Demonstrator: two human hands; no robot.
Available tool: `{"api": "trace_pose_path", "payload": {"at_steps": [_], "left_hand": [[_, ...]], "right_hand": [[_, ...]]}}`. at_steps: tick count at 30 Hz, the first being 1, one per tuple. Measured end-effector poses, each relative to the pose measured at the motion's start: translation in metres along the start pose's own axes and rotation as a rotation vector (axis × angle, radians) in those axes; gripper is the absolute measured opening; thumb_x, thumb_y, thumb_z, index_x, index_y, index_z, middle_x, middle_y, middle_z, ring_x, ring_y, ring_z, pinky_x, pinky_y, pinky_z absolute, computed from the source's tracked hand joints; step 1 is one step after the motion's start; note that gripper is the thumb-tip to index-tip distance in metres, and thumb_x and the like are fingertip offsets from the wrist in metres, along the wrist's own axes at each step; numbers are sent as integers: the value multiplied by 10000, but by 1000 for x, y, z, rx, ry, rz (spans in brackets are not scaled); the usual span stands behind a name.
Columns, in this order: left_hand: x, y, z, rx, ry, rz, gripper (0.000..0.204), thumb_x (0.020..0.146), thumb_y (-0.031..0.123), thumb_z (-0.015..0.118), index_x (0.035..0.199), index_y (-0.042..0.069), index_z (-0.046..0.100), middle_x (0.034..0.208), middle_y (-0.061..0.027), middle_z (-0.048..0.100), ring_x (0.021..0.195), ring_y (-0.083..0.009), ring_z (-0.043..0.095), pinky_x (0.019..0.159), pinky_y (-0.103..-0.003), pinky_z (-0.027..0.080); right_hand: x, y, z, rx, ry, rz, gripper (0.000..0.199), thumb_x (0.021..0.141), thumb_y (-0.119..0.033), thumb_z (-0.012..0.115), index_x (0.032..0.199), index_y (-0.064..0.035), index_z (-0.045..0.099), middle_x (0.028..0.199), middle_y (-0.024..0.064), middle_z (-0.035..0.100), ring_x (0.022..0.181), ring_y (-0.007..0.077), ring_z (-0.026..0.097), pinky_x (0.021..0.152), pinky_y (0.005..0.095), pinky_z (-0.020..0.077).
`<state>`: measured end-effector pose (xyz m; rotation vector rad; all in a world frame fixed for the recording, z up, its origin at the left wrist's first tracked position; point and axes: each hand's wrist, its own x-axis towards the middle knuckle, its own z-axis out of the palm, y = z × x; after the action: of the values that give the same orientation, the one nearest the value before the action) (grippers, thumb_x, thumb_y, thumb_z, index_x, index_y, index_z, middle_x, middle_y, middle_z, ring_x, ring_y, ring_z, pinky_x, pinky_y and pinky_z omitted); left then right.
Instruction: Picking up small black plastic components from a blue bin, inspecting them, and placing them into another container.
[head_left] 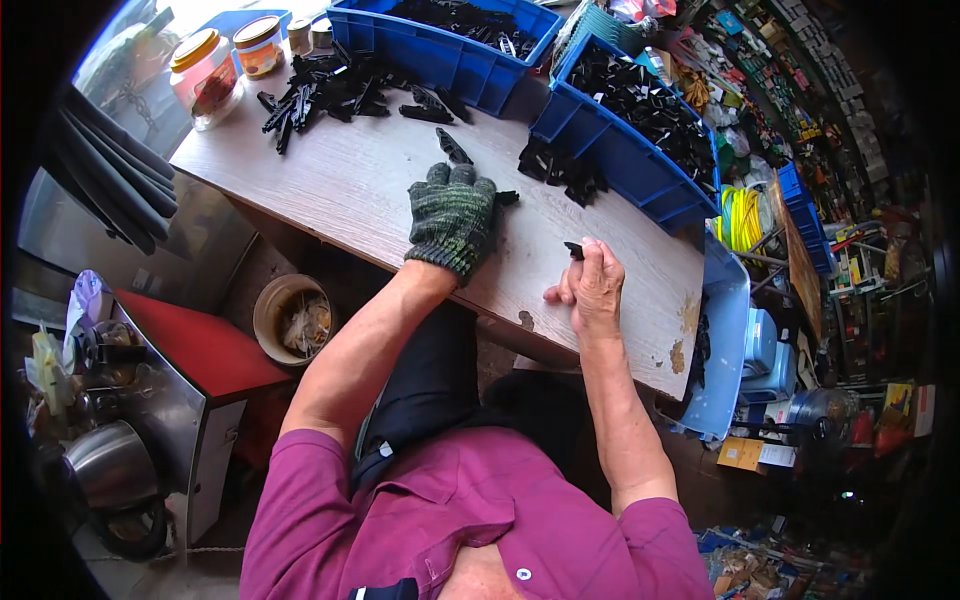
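My left hand point(452, 218) wears a dark green knitted glove and is over the middle of the table. Its fingers curl around a black plastic part point(508, 198), whose end sticks out on the thumb side. Just beyond the fingertips lies another long black part point(453, 147). Bare and farther right, my right hand point(594, 285) pinches a small black plastic piece point(573, 250) between thumb and fingers, above the tabletop. A heap of long black parts point(335, 90) covers the table's far left. Shorter black pieces point(560, 170) lie in a small pile near the right bin.
Two blue bins, one at the back point(430, 50) and one at the right point(625, 150), hold many black parts. Lidded jars point(205, 80) stand at the far left corner. Below the table are a bucket point(262, 320) and a light blue tub point(725, 330).
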<state>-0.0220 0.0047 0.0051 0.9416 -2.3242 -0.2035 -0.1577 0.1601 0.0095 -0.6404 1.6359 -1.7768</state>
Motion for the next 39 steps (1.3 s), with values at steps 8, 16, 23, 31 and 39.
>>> {"api": "trace_pose_path", "payload": {"at_steps": [8, 16, 23, 31, 39], "left_hand": [[-25, 25, 4, -546, -211, 245, 230, 918, 208, 646, 1106, 80, 683, 957, -133, 697, 871, -324, 675, 761, -434, 538], [-29, 41, 8, -762, -272, 159, 244, 951, 202, 627, 1124, 33, 665, 1058, -181, 693, 959, -364, 670, 807, -422, 544], [-38, 71, 27, -995, -128, -155, 307, 985, 185, 563, 1266, 62, 573, 1040, -198, 686, 914, -365, 685, 763, -430, 532], [-44, 101, 22, -981, -175, -272, 319, 1013, 241, 497, 1295, 93, 526, 987, -209, 683, 853, -398, 674, 723, -488, 511], [-45, 98, 27, -1004, -110, -203, 279, 1022, 239, 479, 1241, 76, 537, 958, -212, 673, 826, -418, 658, 714, -511, 500]], "right_hand": [[3, 8, -10, 73, 93, -103, 337, 1006, -341, 488, 776, -99, 448, 463, -16, 279, 371, 125, 342, 410, 397, 546], [-4, 2, 1, 102, 154, -90, 289, 1009, -287, 519, 796, -92, 496, 580, 10, 474, 384, 112, 414, 382, 301, 492], [-3, 11, 3, -94, 323, -210, 317, 988, -181, 535, 703, -80, 440, 619, -50, 379, 589, 53, 342, 501, 287, 295], [-4, 18, -15, -303, 296, -293, 272, 979, -194, 545, 740, -72, 497, 696, -52, 408, 677, 71, 366, 603, 265, 337], [2, 21, -26, -353, 236, -352, 224, 973, -195, 541, 831, -32, 598, 760, -17, 519, 730, 101, 441, 679, 277, 392]]}}
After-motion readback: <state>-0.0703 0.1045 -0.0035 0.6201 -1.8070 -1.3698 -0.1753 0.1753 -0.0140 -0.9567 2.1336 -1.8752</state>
